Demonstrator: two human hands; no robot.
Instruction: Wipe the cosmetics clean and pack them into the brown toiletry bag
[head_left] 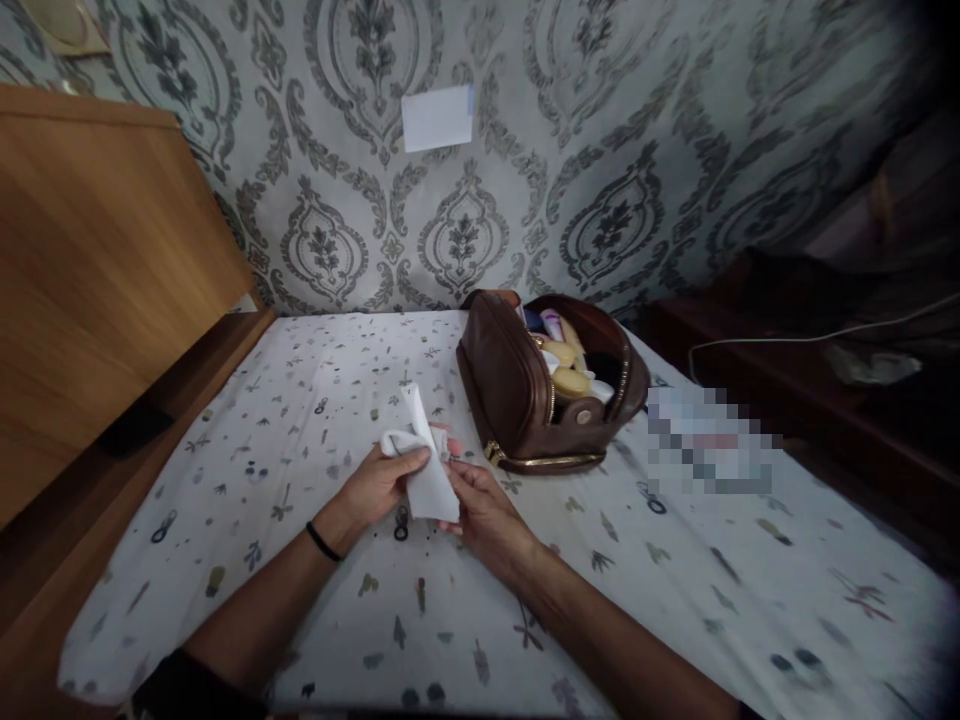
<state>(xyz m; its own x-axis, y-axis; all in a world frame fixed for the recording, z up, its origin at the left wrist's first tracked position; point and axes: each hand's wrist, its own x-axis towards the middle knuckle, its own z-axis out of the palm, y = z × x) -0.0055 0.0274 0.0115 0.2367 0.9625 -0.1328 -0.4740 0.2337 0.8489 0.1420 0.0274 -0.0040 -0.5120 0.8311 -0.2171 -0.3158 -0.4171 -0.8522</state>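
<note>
A white folded piece [433, 488] of cloth or paper is held up over the bed, with a narrow end pointing upward and a loop bent over at its left. My left hand [386, 482], with a black band on the wrist, pinches it with the thumb on its front. On the other side, my right hand [480, 505] is closed at its right edge, some fingertips hidden behind it. Just beyond my right hand stands a brown leather toiletry bag [506, 375], unzipped, its lid raised. Inside are yellow-capped containers [571, 382] and a pink-and-white tube [551, 323].
The patterned white sheet [315, 400] lies beneath everything. A wooden cabinet [97, 270] stands at left, and a wallpapered wall [465, 215] closes off the back. To the right are a pixelated patch, a dark ledge [720, 340] and a thin pale cable [810, 340].
</note>
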